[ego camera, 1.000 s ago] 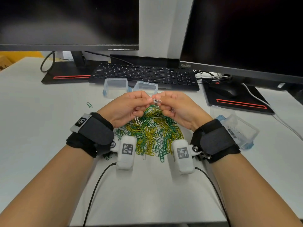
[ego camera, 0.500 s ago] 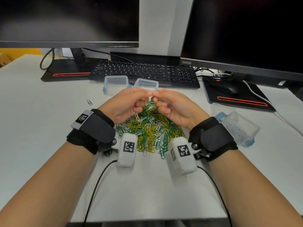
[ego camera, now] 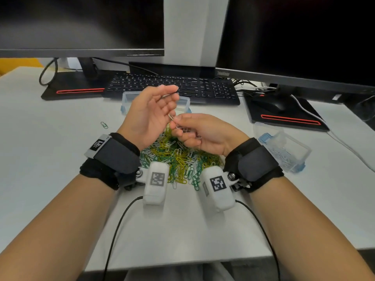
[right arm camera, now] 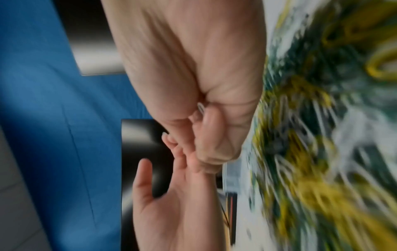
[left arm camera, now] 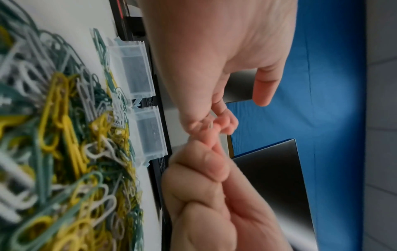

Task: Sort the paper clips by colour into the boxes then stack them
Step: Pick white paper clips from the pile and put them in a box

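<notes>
Head view, both hands raised above the heap of paper clips (ego camera: 178, 159) on the white counter (ego camera: 50, 159). The left hand (ego camera: 150, 116) is spread, palm turned inward, fingers straight and apart, gripping nothing. The right hand (ego camera: 200, 132) has its fingers curled round a small bunch of silver clips (ego camera: 183, 129), with one silver clip (ego camera: 172, 117) pinched between thumb and forefinger and touching the left hand's lower fingers. The heap, a mix of yellow, green and white clips, lies directly beneath the hands, between the two wrist cameras. Two clear boxes (ego camera: 129, 98) with blue latches stand side by side just beyond the heap, in front of the keyboard (ego camera: 203, 88); what they contain cannot be told. A third clear box (ego camera: 284, 153) lies near the right wrist and holds pale clips. A single green clip (ego camera: 104, 125) lies apart on the counter, left of the left hand. Behind, two dark monitors (ego camera: 81, 23) and a mouse (ego camera: 269, 103) on the right monitor's base. The right wrist view is blurred
</notes>
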{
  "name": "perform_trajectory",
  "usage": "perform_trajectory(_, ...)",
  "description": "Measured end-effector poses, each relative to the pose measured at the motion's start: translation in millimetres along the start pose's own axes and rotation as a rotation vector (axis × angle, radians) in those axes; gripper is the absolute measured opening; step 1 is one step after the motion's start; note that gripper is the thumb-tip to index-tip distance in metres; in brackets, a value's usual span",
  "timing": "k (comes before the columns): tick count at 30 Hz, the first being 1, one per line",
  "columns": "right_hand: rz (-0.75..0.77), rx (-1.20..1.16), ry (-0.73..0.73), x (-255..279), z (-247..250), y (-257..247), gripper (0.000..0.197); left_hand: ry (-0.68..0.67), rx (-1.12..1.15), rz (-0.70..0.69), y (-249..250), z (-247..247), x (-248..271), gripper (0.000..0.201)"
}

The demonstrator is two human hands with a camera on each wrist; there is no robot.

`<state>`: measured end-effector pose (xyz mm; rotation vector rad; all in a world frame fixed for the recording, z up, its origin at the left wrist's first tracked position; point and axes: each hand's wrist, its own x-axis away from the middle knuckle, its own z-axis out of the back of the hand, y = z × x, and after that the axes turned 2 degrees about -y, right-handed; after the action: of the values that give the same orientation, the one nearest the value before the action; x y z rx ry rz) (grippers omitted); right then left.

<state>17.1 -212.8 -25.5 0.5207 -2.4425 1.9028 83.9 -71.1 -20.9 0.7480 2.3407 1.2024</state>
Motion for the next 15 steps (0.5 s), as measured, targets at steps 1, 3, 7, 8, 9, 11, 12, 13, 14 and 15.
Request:
perform_trajectory(1,0.031,-0.014,0.027,5,5,-6,0.019,-0.009,-0.022,0.019,-1,0,0,0.03)
perform_trajectory(3,0.149,-0.178,0.105,22,22,-25,0.009,0.007,-0.05,0.062,0,2,-1,0.029)
perform_trajectory(7,0.377,-0.376,0.37,74,67,-56,0.013,0.118,-0.082,0.101,-2,8,-2,0.024)
perform_trajectory(8,0.421,-0.345,0.458,88,77,-58,0.015,0.13,-0.102,0.112,-3,8,-1,0.023)
perform_trajectory(9,0.457,-0.314,0.548,101,85,-57,0.018,0.135,-0.125,0.122,-5,7,-1,0.023)
perform_trajectory(11,0.485,-0.268,0.717,120,100,-51,0.024,0.135,-0.163,0.129,-6,5,0,0.023)
perform_trajectory(12,0.473,-0.236,0.781,127,105,-46,0.026,0.133,-0.179,0.13,-7,4,0,0.023)
perform_trajectory(13,0.449,-0.193,0.829,132,107,-42,0.026,0.128,-0.192,0.128,-7,3,1,0.023)
perform_trajectory(14,0.42,-0.148,0.86,136,108,-37,0.026,0.121,-0.202,0.125,-6,3,1,0.024)
perform_trajectory(15,0.392,-0.114,0.879,140,106,-34,0.028,0.117,-0.208,0.124,-5,2,1,0.024)
